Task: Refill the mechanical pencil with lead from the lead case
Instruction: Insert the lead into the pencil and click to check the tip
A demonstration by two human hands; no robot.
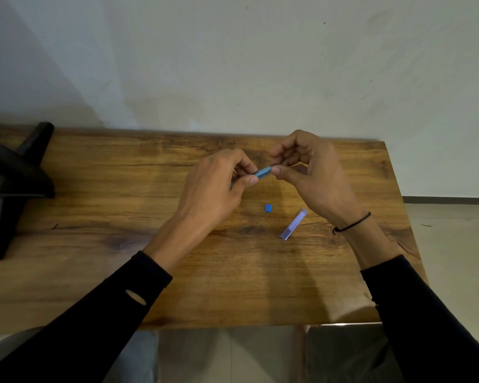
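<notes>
- A grainy wooden table (94, 272) is set against a plain wall.
- A slim blue pencil (263, 172) is pinched by the left hand (213, 189).
- Its end is nipped by the right hand (310, 175).
- A clear oblong lead case (293, 224) and small blue square cap (268, 207) lie apart.

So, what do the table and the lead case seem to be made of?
Table: wood or wood-look laminate, seemingly; brown grain and dark knots show, with a soft sheen. Lead case: probably clear plastic with a violet tint; the tabletop shows faintly through it.

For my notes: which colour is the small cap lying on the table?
Blue. The cap shows best in the head view, lying apart from the lead case.
</notes>
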